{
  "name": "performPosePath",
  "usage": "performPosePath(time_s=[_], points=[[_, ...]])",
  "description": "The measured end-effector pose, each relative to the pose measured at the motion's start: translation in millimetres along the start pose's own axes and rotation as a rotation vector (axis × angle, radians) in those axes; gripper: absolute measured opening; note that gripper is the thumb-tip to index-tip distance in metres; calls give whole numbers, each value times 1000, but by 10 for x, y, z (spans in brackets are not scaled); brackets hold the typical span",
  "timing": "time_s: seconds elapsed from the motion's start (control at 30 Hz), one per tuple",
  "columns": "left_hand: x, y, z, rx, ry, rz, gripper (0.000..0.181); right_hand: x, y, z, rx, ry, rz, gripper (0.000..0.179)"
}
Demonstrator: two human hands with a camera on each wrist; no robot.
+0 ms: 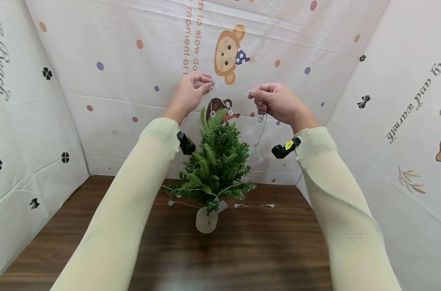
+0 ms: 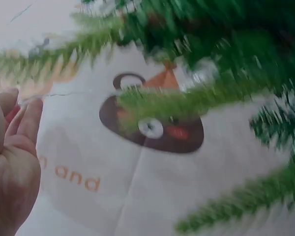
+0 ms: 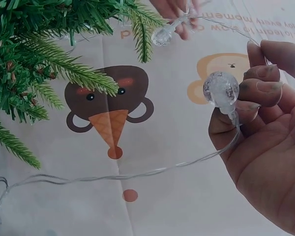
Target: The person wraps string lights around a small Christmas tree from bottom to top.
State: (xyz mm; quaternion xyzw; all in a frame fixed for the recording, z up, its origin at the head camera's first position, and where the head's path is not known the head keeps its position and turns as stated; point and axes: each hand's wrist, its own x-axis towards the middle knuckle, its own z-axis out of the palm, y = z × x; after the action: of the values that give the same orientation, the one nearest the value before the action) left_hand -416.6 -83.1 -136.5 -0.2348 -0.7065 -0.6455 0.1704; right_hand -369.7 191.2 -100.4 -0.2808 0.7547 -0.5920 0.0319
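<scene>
A small green artificial Christmas tree stands on a round pale base. Both hands are raised above its top, a span of clear-wired string lights drooping between them. Thumb and fingertips of my left hand pinch the thin wire just left of the treetop. To the right, my right hand pinches it between thumb and forefinger, the other fingers curled. A round clear bulb hangs against those fingers in the right wrist view, and its wire runs down behind the tree. More of the string lies over the lower branches.
The tree rests on a dark wood tabletop. A stretch of wire with bulbs lies on the wood right of the base, by a small white tag. Printed white cloth walls in the back and both sides.
</scene>
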Motion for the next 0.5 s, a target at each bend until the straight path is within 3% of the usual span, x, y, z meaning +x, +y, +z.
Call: performPosePath(time_s=[0.1, 0.23, 0.33, 0.5], points=[[31, 14, 62, 56, -30, 21, 26, 8, 12, 17, 1, -3, -4, 23], [45, -34, 77, 137, -22, 33, 25, 24, 31, 45, 20, -13, -2, 22], [26, -77, 78, 129, -46, -3, 25, 41, 53, 55, 25, -18, -1, 22], [-10, -127, 126, 69, -156, -60, 18, 42, 109, 40, 25, -1, 9, 22]])
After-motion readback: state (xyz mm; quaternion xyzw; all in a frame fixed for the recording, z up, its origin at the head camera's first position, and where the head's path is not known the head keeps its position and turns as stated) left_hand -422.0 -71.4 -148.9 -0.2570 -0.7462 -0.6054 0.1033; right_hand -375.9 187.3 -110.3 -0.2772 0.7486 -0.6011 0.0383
